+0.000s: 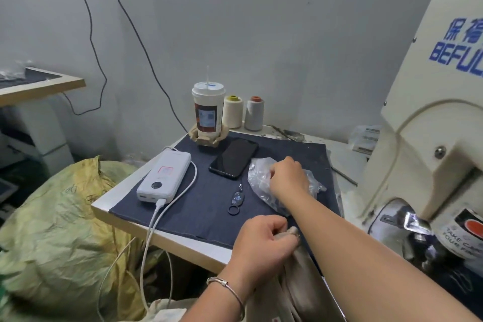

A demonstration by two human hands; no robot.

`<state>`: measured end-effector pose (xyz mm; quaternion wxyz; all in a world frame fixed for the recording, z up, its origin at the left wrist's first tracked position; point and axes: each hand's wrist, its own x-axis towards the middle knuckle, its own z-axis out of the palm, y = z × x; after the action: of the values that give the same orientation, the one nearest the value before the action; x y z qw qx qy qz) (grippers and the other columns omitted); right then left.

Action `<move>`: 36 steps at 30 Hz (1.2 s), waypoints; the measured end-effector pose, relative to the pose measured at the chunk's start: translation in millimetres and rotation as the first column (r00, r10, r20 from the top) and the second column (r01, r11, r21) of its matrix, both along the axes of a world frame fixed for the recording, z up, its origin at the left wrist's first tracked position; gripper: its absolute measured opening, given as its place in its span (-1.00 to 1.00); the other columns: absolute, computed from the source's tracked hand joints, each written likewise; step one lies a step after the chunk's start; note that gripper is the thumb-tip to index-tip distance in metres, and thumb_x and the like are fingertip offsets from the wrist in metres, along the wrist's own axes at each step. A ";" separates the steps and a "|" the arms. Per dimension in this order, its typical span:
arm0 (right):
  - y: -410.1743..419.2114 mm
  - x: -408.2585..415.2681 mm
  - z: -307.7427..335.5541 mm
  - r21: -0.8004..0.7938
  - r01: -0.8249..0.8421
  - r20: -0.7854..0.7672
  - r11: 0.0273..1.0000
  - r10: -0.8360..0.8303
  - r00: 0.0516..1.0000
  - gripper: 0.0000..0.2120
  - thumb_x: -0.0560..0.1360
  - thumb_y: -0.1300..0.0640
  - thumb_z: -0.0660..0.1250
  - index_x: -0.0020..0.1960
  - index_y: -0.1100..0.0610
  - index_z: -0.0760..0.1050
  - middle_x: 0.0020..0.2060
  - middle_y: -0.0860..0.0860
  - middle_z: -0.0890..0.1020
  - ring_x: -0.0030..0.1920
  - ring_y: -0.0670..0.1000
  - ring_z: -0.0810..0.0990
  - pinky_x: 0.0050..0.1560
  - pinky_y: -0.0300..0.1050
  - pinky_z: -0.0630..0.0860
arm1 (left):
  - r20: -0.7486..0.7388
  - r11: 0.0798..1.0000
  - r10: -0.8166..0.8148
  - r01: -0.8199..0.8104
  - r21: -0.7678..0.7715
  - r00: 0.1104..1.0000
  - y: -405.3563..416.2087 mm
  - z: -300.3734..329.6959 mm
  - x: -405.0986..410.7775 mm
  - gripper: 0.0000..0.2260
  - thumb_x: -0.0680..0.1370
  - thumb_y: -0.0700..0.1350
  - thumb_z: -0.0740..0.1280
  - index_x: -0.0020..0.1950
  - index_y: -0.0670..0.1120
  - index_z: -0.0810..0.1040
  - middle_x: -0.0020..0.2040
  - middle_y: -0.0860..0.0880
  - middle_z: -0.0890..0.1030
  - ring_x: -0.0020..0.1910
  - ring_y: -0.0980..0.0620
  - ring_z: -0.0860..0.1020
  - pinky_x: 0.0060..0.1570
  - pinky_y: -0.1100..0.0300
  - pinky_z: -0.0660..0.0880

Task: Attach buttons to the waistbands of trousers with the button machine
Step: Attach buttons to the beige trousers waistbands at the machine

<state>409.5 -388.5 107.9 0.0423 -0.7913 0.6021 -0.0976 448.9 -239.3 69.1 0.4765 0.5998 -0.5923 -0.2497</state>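
My left hand (pixel 264 243) grips the waistband of beige trousers (pixel 295 285) at the table's near edge, and the rest of the cloth hangs down toward me. My right hand (pixel 287 178) reaches across into a clear plastic bag (pixel 257 172) that lies on the dark blue cloth mat; its fingers are curled inside the bag, and what they hold is hidden. The cream button machine (pixel 428 123) stands at the right, with its metal head (pixel 418 227) low beside my right forearm.
On the table (pixel 122 208) lie a white power bank (pixel 164 175) with its cable, a black phone (pixel 234 157), a small key ring (pixel 236 201), a takeaway cup (pixel 207 110) and two thread cones (pixel 244 112). A yellow-green sack (pixel 60 230) sits left.
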 end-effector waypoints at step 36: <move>2.9 -3.9 -9.3 -0.061 -0.111 0.029 0.992 0.113 0.993 -0.75 0.52 0.26 0.21 0.13 0.09 0.56 0.16 0.07 0.42 0.21 0.11 0.36 -0.03 -0.04 0.43 | 0.042 1.000 0.013 -0.013 0.001 0.999 1.6 2.9 -0.2 -0.63 0.44 -0.05 0.34 -0.44 -0.03 0.21 -0.45 0.03 0.19 -0.40 0.09 0.16 -0.39 0.15 0.09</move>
<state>405.6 -385.6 98.6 0.0339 -0.8231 0.5528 -0.1256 448.7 -237.7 72.0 0.4653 0.6092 -0.5979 -0.2344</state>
